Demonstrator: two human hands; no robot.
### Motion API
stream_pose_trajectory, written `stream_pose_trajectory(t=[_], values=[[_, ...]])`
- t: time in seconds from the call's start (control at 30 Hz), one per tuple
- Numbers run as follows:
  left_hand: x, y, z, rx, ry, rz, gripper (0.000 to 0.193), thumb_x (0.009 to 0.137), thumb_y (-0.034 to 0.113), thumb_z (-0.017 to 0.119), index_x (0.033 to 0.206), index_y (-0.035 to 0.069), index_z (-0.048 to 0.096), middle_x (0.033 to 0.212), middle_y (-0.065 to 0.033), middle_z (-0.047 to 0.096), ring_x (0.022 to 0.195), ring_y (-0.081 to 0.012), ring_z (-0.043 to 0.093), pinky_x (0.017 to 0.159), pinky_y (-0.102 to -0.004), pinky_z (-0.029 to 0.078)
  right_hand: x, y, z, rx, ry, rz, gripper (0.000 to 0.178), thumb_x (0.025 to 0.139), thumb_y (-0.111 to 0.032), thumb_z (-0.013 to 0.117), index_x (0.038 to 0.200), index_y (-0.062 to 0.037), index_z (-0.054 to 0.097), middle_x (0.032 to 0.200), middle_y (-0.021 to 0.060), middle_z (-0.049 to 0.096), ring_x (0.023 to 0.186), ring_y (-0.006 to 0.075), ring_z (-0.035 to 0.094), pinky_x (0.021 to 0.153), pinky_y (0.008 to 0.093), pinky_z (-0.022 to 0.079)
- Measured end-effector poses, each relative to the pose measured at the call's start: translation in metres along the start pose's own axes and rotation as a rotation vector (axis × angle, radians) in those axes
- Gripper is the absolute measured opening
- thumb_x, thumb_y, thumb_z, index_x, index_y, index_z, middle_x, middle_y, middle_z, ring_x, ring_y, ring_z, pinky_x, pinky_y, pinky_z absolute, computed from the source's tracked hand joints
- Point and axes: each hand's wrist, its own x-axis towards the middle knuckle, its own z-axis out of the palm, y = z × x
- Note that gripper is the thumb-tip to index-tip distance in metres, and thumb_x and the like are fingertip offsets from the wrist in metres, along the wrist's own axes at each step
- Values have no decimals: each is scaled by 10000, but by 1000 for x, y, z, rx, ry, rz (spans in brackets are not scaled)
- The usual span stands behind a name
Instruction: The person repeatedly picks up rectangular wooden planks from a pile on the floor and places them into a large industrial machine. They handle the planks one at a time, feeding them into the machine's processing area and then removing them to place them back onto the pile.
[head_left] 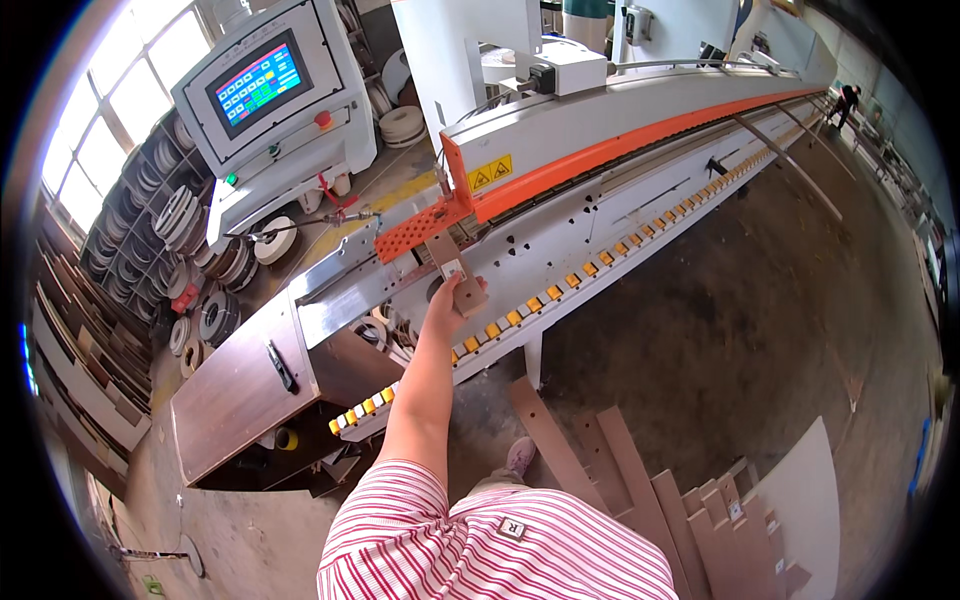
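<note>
Left hand [447,305] grips narrow brown panel strip [455,272], long axis running near-to-far, at edge-banding machine [600,190] infeed. Right hand unseen.

In the grip [452,296] is a brown strip of board [453,271] with a small white label, just below a perforated orange guard [415,231]. The machine body [560,215] beyond it is white with a long orange band, a yellow warning sticker [490,173] and a row of yellow rollers [560,284]. Nearer than the grip, the sleeve [390,520] is red-and-white striped, and brown boards [640,490] lie on the grey floor.
</note>
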Motion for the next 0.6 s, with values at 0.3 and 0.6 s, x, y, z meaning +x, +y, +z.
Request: stream_pose_trajectory(t=[0.3,0.6], values=[[8,-9,0,119,8,79,344,987,265,525,1222,17,488,1119,-153,631,1034,-300,632,913,-499,520,-2,-83,-55,-31,9,-29,332,871,-277,589,1045,-1,532,891,260,652,864,428,640,726,520,508],[41,0,11,103,150,159,354,988,343,527,1176,52,456,961,-146,636,844,-305,649,754,-523,576,12,-98,-70,-41,-9,-35,353,845,-294,616,1031,-4,537,882,252,651,861,425,638,731,517,507]])
